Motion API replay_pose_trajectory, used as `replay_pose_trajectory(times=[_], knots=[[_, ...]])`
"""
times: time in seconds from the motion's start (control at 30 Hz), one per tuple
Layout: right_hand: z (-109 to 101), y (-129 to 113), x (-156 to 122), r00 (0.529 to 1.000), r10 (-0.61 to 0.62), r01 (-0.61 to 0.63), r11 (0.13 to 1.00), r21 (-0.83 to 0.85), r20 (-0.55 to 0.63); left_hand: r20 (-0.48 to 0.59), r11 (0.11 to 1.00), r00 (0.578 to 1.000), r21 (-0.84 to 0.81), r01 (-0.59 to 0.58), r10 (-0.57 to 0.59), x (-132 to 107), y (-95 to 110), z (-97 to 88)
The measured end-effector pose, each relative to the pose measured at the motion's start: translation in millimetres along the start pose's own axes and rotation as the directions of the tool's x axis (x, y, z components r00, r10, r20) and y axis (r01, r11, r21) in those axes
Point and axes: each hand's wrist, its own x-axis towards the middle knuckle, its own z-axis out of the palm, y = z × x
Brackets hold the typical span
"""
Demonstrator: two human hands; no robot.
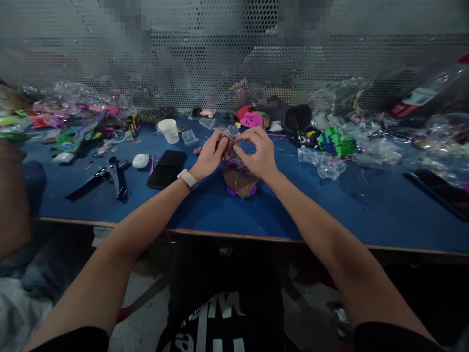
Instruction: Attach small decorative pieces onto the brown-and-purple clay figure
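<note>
My left hand (209,155), with a white band on its wrist, is closed around a small brown, clay-like lump (229,142). Right beside it is my right hand (259,152), thumb and index finger brought together at the lump's edge. What those fingertips pinch, if anything, is too small to make out. Just below both hands, a rounded brown and purple clay-like piece (240,182) lies on the blue table (264,215). Clear plastic film (233,130) shows behind the fingers.
Left of my hands are a white cup (168,131), a black phone-like slab (167,168), a white case (140,161) and black-handled tools (116,178). Rightward are a green-blue clay lump (336,142), crumpled plastic, a bottle (417,100) and a dark phone (439,190). Another person's arm (12,200) is at left.
</note>
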Motion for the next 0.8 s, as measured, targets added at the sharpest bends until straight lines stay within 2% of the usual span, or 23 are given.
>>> replay_pose_trajectory(times=[0.27, 0.37, 0.63, 0.8], knots=[[-4, 0, 1, 0.996, -0.011, 0.006, 0.999, 0.049, 0.085, -0.006, 1.000, 1.000, -0.006, -0.022, 0.022, 1, 1, 1.7], [-3, 5, 2, 0.992, -0.058, 0.052, 0.997, 0.060, 0.110, 0.006, 0.999, 0.999, -0.032, -0.039, 0.039, 0, 4, 1.2], [-3, 14, 1, 0.979, -0.136, 0.140, 0.990, -0.016, 0.153, -0.007, 0.993, 0.998, -0.094, -0.067, 0.066, 2, 2, 2.1], [-3, 15, -1, 0.974, -0.137, 0.143, 0.990, -0.020, 0.183, -0.016, 0.990, 0.996, -0.104, -0.092, 0.091, 2, 2, 3.0]])
